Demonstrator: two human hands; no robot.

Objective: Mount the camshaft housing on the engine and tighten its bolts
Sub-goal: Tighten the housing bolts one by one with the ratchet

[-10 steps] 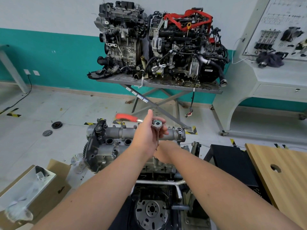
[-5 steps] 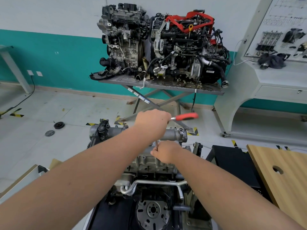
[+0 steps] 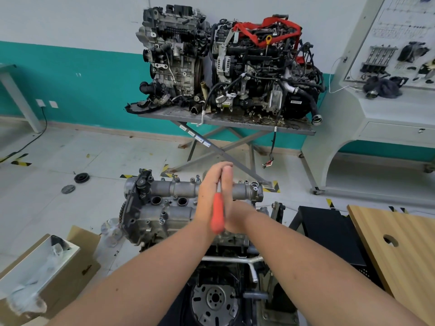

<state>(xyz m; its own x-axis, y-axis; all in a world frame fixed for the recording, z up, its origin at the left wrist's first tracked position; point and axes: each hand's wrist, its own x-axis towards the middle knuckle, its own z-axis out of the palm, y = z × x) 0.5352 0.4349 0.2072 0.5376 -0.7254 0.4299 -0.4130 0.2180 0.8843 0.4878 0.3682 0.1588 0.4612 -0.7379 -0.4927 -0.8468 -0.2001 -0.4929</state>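
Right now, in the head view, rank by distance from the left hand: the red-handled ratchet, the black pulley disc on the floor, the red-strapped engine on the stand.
1. Red-handled ratchet: against the left hand.
2. Black pulley disc: floor, far left.
3. Red-strapped engine: stand, by the back wall.

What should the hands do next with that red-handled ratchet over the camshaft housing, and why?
Probably sweep the ratchet handle round for another stroke. Its red handle points toward the camera, between the left hand and right hand, above the camshaft housing. The bolt itself is hidden, so seating cannot be confirmed.
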